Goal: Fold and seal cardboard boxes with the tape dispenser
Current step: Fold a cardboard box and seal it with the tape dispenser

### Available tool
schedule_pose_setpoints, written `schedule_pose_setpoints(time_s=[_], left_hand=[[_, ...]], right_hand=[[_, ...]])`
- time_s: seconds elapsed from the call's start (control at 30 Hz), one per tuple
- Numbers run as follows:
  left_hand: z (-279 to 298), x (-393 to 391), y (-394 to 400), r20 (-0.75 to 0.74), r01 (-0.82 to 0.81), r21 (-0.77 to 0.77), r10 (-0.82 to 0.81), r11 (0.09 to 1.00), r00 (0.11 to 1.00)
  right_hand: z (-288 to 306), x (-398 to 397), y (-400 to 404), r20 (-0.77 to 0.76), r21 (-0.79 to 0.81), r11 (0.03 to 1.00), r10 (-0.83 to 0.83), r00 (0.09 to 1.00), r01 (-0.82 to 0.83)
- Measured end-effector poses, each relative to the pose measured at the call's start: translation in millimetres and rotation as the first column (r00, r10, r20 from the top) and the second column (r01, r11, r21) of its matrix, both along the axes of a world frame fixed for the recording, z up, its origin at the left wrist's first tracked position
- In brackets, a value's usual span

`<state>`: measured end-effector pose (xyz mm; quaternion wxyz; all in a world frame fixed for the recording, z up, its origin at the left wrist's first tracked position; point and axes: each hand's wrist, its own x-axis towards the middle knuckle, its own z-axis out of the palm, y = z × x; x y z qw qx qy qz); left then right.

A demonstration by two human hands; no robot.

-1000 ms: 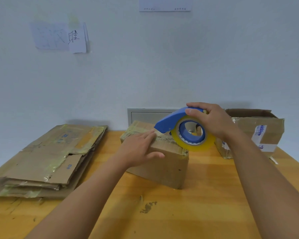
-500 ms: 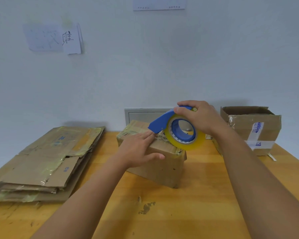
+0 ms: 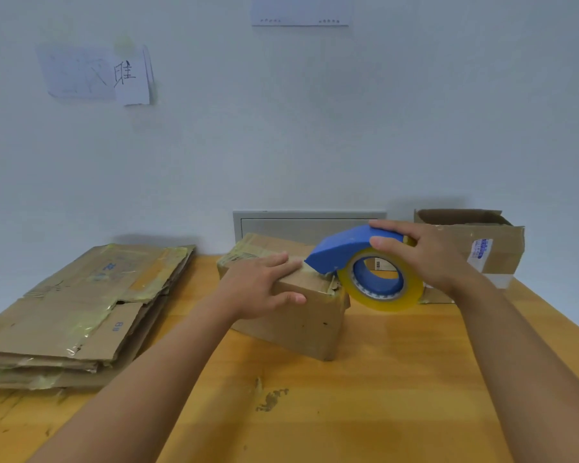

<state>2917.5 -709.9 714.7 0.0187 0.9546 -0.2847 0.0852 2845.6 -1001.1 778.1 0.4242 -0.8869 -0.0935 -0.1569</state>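
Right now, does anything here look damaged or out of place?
Yes. The box under the left hand has a torn, crumpled top edge by the tape dispenser. The wooden table shows a scuffed patch near its middle.

Two bare forearms reach in from the bottom edge, with no sleeve, watch, ring or glove showing on either. The left hand (image 3: 260, 286) and right hand (image 3: 425, 253) are both uncovered, with short, unpainted fingernails visible on the thumb and fingertips. Each arm is bare right down to the frame edge, so any clothing worn cannot be told
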Motion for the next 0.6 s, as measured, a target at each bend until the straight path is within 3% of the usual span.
schedule_pose_setpoints(time_s=[0.2,0.37,0.6], left_hand=[[3,-2,-3,0.037,0.073,0.033,-0.074,0.997,0.997],[-1,-14,-19,0.029,0.043,0.011,-0.044,0.999,0.999],[-11,-17,-43,0.145,0.064,-0.128,-0.045,0.990,0.988]], right_hand=[[-11,-1,2,0.058,0.086,0.996,-0.014,0.998,0.009],[-25,-3,3,0.087,0.172,0.985,-0.042,0.995,0.027],[-32,-3,4,0.111,0.216,0.976,-0.066,0.992,0.041]])
